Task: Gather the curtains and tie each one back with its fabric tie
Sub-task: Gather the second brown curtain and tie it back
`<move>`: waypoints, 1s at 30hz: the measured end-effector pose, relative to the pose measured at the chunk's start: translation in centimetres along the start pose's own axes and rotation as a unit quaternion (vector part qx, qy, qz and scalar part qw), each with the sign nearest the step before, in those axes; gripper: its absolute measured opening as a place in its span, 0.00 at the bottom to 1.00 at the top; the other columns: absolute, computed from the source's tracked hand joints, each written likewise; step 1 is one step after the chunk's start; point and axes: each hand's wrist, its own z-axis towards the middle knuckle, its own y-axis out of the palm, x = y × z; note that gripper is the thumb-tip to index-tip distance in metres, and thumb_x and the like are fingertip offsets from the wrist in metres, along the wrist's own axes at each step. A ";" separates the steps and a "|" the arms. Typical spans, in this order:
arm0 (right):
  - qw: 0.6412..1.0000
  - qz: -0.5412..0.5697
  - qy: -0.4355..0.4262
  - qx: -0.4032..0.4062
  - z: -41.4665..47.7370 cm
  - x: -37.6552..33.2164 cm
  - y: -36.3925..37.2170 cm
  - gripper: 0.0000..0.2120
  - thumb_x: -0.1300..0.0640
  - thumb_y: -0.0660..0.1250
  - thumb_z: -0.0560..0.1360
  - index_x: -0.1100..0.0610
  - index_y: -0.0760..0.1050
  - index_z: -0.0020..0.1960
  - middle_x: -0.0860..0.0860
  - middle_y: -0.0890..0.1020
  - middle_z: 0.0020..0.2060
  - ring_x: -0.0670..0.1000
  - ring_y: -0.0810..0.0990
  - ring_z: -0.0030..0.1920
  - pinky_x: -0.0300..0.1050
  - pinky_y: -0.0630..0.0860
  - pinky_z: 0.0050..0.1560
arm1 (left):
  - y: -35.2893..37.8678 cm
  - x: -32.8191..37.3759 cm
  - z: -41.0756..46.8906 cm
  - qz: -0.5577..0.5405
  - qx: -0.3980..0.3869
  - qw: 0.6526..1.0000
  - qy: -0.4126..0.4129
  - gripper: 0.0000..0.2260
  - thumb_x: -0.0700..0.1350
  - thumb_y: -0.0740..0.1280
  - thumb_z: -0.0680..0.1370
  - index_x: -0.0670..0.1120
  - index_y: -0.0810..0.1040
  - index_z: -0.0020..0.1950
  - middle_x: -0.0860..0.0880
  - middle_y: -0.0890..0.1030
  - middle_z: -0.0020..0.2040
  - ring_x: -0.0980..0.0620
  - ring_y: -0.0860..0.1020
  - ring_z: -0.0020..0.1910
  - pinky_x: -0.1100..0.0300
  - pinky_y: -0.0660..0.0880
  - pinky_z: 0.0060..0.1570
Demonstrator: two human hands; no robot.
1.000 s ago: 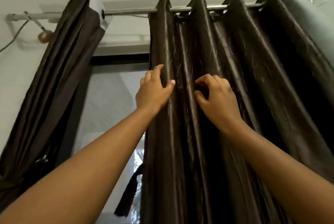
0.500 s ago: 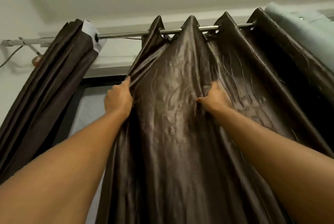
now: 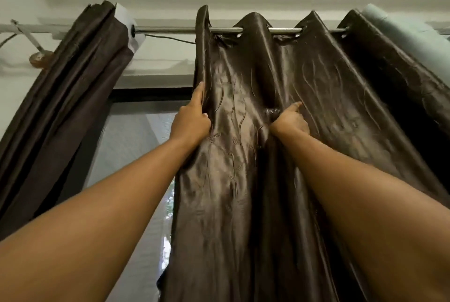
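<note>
The curtain [image 3: 243,180] is dark brown and shiny, with thin wavy lines sewn on it. It fills the middle and right of the frame. It hangs by round holes on a metal rod [image 3: 170,31] near the top and is spread out in soft folds. The left hand [image 3: 191,122] grips the curtain's left edge, fingers curled round it. The right hand [image 3: 291,122] pinches a fold in the middle of the curtain, with one finger pointing up. A second curtain [image 3: 60,106], bunched up tight, hangs at the upper left. Between the two is the window [image 3: 126,150].
</note>
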 end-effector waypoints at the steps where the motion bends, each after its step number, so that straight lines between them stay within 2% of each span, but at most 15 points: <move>1: 1.000 0.006 -0.009 0.017 0.1 0.5 -0.1 0.29 0.57 0.62 0.78 0.60 0.54 0.74 0.59 0.72 0.65 0.60 0.72 0.63 0.54 0.72 0.57 | 0.2 -0.1 0.0 -0.009 0.000 1.000 -0.015 0.33 0.37 0.60 0.78 0.56 0.51 0.79 0.42 0.72 0.70 0.40 0.73 0.64 0.53 0.70 0.60; 2: 0.999 0.004 -0.026 0.032 0.1 0.8 -0.3 0.20 0.59 0.61 0.79 0.61 0.63 0.69 0.58 0.75 0.61 0.60 0.74 0.60 0.51 0.73 0.53 | 0.3 -0.3 0.1 -0.033 -0.002 0.999 -0.029 0.33 0.38 0.60 0.78 0.55 0.52 0.79 0.44 0.71 0.71 0.41 0.72 0.66 0.54 0.69 0.61; 4: 0.997 0.007 -0.067 0.042 -1.0 0.2 -0.7 0.12 0.61 0.59 0.79 0.61 0.71 0.61 0.58 0.77 0.55 0.59 0.76 0.56 0.50 0.74 0.50 | 0.1 -0.5 0.2 -0.107 -0.019 0.993 -0.050 0.30 0.38 0.60 0.78 0.55 0.55 0.78 0.47 0.71 0.71 0.45 0.71 0.67 0.58 0.67 0.59; 8: 0.973 0.055 -0.222 -0.033 -4.5 -6.5 -0.2 0.13 0.63 0.56 0.77 0.60 0.76 0.56 0.57 0.80 0.52 0.59 0.78 0.54 0.47 0.74 0.51 | -1.3 -0.7 0.2 -0.252 -0.027 0.963 -0.088 0.23 0.45 0.60 0.82 0.50 0.60 0.77 0.49 0.73 0.67 0.49 0.73 0.63 0.57 0.69 0.61; 11: 0.944 0.064 -0.298 -0.123 -6.6 -12.4 0.6 0.12 0.62 0.59 0.76 0.62 0.77 0.55 0.61 0.80 0.54 0.60 0.78 0.55 0.47 0.74 0.54 | -2.3 -0.9 -0.4 -0.356 0.020 0.927 -0.114 0.19 0.52 0.55 0.83 0.46 0.70 0.72 0.50 0.77 0.59 0.53 0.77 0.57 0.61 0.71 0.51; 13: 0.939 0.066 -0.284 -0.182 -7.9 -14.6 -0.2 0.15 0.62 0.56 0.78 0.62 0.74 0.61 0.60 0.77 0.60 0.59 0.75 0.60 0.46 0.71 0.58 | -2.8 -1.1 -0.9 -0.405 0.038 0.898 -0.168 0.21 0.58 0.52 0.83 0.49 0.75 0.65 0.52 0.80 0.57 0.55 0.77 0.51 0.59 0.72 0.47; 15: 0.940 0.037 -0.271 -0.202 -8.0 -14.4 -1.0 0.16 0.63 0.54 0.80 0.64 0.70 0.66 0.60 0.74 0.64 0.57 0.74 0.61 0.45 0.70 0.60 | -2.5 -1.3 -1.1 -0.413 0.024 0.890 -0.189 0.19 0.61 0.54 0.81 0.52 0.77 0.60 0.51 0.81 0.58 0.53 0.78 0.52 0.53 0.72 0.51; 17: 0.935 0.010 -0.271 -0.230 -7.0 -12.0 -1.9 0.15 0.60 0.57 0.80 0.64 0.71 0.64 0.60 0.77 0.59 0.57 0.76 0.53 0.49 0.73 0.58 | -1.8 -0.9 -1.6 -0.411 -0.005 0.897 -0.165 0.18 0.60 0.63 0.78 0.51 0.76 0.62 0.49 0.81 0.59 0.52 0.79 0.53 0.53 0.75 0.52; 18: 0.937 0.010 -0.271 -0.218 -6.4 -10.3 -2.5 0.15 0.57 0.58 0.79 0.62 0.73 0.62 0.59 0.78 0.54 0.56 0.76 0.51 0.50 0.75 0.57 | -1.3 -0.6 -1.5 -0.414 -0.019 0.897 -0.155 0.24 0.60 0.69 0.73 0.50 0.74 0.65 0.47 0.81 0.59 0.51 0.80 0.54 0.51 0.77 0.55; 20: 0.968 0.039 -0.239 -0.065 -4.0 -6.6 -3.6 0.16 0.49 0.60 0.77 0.59 0.75 0.58 0.55 0.77 0.51 0.56 0.77 0.55 0.53 0.75 0.56 | -0.2 0.6 -1.7 -0.407 -0.050 0.899 -0.153 0.36 0.59 0.76 0.66 0.50 0.70 0.70 0.47 0.80 0.60 0.47 0.80 0.56 0.48 0.76 0.60; 21: 0.973 0.021 -0.224 0.050 -2.6 -4.4 -4.3 0.18 0.47 0.60 0.77 0.57 0.73 0.61 0.56 0.76 0.57 0.57 0.74 0.61 0.54 0.71 0.60 | 0.5 1.2 -1.7 -0.390 -0.066 0.906 -0.152 0.39 0.57 0.77 0.65 0.51 0.67 0.72 0.47 0.79 0.61 0.46 0.80 0.56 0.47 0.75 0.60; 22: 0.967 -0.018 -0.212 0.138 -1.3 -2.0 -5.3 0.21 0.47 0.60 0.77 0.56 0.69 0.66 0.58 0.72 0.65 0.59 0.67 0.68 0.57 0.65 0.66 | 1.2 1.8 -1.7 -0.371 -0.074 0.912 -0.161 0.40 0.55 0.78 0.65 0.51 0.65 0.73 0.48 0.78 0.62 0.46 0.79 0.57 0.47 0.75 0.61; 24: 0.964 -0.091 -0.155 0.194 1.5 2.9 -7.7 0.34 0.46 0.64 0.76 0.55 0.54 0.75 0.58 0.55 0.75 0.60 0.51 0.75 0.63 0.50 0.72 | 2.7 3.2 -1.3 -0.349 -0.080 0.918 -0.171 0.40 0.50 0.78 0.66 0.51 0.63 0.74 0.46 0.77 0.63 0.44 0.78 0.57 0.46 0.75 0.61; 27: 0.990 -0.079 0.020 0.112 6.0 9.8 -10.0 0.56 0.38 0.72 0.66 0.52 0.36 0.77 0.61 0.40 0.75 0.65 0.41 0.75 0.71 0.43 0.70 | 5.5 5.1 -0.7 -0.286 -0.072 0.943 -0.156 0.27 0.37 0.67 0.74 0.49 0.65 0.72 0.44 0.76 0.62 0.43 0.76 0.57 0.49 0.75 0.57; 30: 0.995 -0.028 0.096 0.017 9.1 14.0 -10.4 0.64 0.39 0.77 0.60 0.48 0.30 0.75 0.63 0.37 0.74 0.69 0.45 0.73 0.71 0.48 0.70 | 8.1 7.9 -0.3 -0.250 -0.078 0.955 -0.142 0.22 0.36 0.60 0.77 0.49 0.68 0.70 0.43 0.75 0.63 0.40 0.75 0.58 0.45 0.75 0.59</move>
